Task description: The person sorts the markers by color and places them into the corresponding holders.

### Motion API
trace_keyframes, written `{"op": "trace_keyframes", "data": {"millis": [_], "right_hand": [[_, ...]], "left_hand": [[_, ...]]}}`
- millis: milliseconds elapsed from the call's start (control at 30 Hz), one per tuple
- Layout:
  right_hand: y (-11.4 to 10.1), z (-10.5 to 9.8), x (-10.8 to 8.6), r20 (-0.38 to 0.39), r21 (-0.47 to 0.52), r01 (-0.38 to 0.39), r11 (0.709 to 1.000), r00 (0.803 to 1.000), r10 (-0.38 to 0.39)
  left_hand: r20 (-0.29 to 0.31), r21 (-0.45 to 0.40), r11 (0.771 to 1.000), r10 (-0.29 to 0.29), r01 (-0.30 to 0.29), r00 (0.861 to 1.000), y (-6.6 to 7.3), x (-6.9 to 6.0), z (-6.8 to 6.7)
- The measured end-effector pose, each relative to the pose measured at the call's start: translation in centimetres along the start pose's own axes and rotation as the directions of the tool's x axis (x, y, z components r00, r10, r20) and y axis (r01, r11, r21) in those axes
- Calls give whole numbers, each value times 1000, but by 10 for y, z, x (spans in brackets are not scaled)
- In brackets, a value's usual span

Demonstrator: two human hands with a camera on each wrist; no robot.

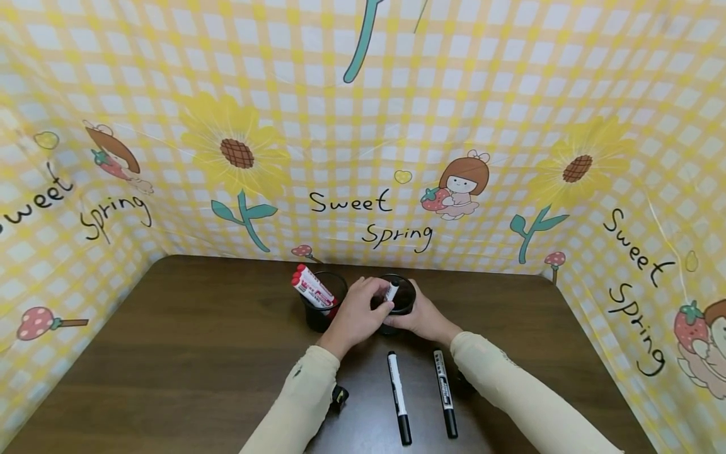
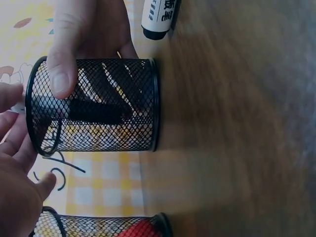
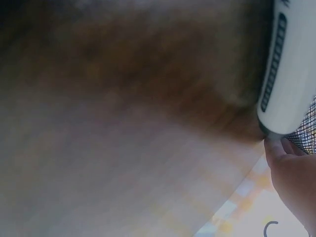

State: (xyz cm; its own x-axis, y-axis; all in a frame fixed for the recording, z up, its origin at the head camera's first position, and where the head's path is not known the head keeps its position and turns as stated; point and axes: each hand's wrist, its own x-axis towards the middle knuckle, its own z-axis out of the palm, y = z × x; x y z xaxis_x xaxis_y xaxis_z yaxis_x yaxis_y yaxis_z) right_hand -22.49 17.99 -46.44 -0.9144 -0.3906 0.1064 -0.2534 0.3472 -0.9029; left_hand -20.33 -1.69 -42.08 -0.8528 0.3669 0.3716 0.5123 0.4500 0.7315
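In the head view my left hand (image 1: 358,310) pinches a black-and-white marker (image 1: 391,291) at the mouth of a black mesh cup (image 1: 404,309). Through the mesh in the left wrist view, the marker's dark end (image 2: 96,111) shows inside that cup. My right hand (image 1: 422,315) grips the cup's right side, its thumb (image 2: 61,79) lying on the mesh. To the left, a second mesh cup (image 1: 315,320) holds several red-capped markers (image 1: 313,287). The right wrist view shows part of a hand (image 3: 294,180) beside the mesh, with a large white marker close to the camera.
Two black-and-white markers (image 1: 399,397) (image 1: 445,394) lie on the brown table (image 1: 198,353) in front of the cups. A small black object (image 1: 339,396) sits by the left sleeve. Yellow checkered cloth (image 1: 351,139) stands behind and at both sides.
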Motion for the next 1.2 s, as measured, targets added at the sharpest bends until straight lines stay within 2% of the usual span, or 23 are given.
{"op": "trace_keyframes", "data": {"millis": [167, 300, 600, 733, 833, 967, 1100, 1200], "right_hand": [[1, -1, 0, 13, 2, -4, 1000, 1000, 4], [1, 0, 0, 17, -4, 10, 1000, 1000, -10], [1, 1, -1, 15, 16, -6, 1000, 1000, 6], [-19, -2, -6, 42, 37, -10, 999, 999, 9], [-20, -3, -5, 54, 52, -16, 999, 998, 13], [1, 0, 2, 21, 35, -6, 999, 1000, 6], [3, 2, 2, 2, 19, 1, 1000, 1000, -1], [2, 2, 2, -10, 25, 3, 1000, 1000, -3]], "left_hand": [[53, 136, 991, -3, -4, 999, 4, -1, -1], [50, 157, 987, -26, 18, 998, 6, -1, 1], [30, 85, 994, -71, 68, 997, 6, -1, 5], [22, 37, 996, -81, 80, 996, 4, -3, 6], [21, -34, 995, -90, 91, 996, 3, -4, 5], [18, -124, 988, -90, 91, 996, 2, -5, 4], [-20, -179, 981, -84, 79, 996, 4, -7, 2], [-79, -203, 978, -66, 49, 995, 6, -8, -1]]}}
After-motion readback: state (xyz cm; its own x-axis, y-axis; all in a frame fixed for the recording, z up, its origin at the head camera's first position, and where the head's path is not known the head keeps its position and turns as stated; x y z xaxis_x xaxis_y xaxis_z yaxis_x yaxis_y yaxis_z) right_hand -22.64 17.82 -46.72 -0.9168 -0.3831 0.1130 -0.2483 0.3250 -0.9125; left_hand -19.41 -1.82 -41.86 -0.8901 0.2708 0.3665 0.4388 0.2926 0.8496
